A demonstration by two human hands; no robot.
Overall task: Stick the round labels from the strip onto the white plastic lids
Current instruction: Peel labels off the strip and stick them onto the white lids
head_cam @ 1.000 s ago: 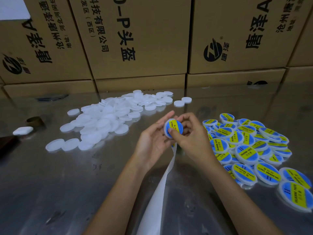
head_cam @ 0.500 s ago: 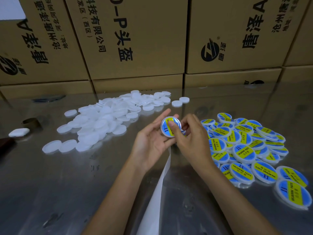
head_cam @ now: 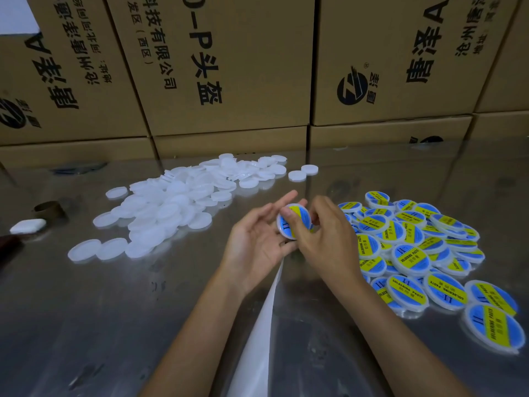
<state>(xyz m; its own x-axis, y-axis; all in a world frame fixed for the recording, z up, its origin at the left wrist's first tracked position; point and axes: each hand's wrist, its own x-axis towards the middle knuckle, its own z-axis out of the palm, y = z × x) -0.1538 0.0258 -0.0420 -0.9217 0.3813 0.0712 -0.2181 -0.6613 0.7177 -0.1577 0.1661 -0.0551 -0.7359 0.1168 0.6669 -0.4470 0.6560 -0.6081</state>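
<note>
We hold one round lid (head_cam: 294,223) up over the shiny bench (head_cam: 114,325). It is white at the rim and wears a blue label with a yellow band across it. Our left hand (head_cam: 257,245) cups the lid with its fingers curled loosely round the edge. Our right hand (head_cam: 323,239) pinches the lid, its thumb pressed on the label. A white strip (head_cam: 257,339) hangs down below the lid. Left of the lid lies a heap of plain white lids (head_cam: 177,204). Right of it lies a heap of labelled lids (head_cam: 415,253).
</note>
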